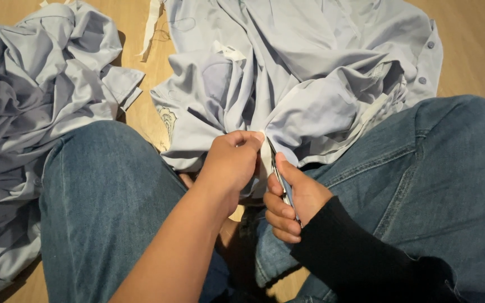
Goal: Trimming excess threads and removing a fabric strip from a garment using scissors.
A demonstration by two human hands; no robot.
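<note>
Head view, looking down over the person's lap. Seated on a light wooden floor, both legs in blue denim jeans, knees spread to either side.

Left hand: bare forearm, fingers closed in a pinch on a bunched fold of a pale blue-grey cotton shirt. The pinch sits at the shirt's near edge, between the knees.

Right hand: black long sleeve to the wrist, fingers curled shut around a slim metal cutting tool, silver-blue. Its tip points up and meets the fabric just beside the left thumb. Cannot tell whether it is a thread snip or small scissors; the blades are hidden at the cloth.

Shirt lies crumpled on the floor ahead of the knees, spread from centre to upper right, its lower edge draped over the right thigh. Small grey-blue buttons along its right edge. A white strip of lining shows near that thigh.

A second heap of the same pale blue-grey cloth lies at left, partly against the left knee, apart from the held shirt. A narrow white fabric strip lies on the floor between the two.
</note>
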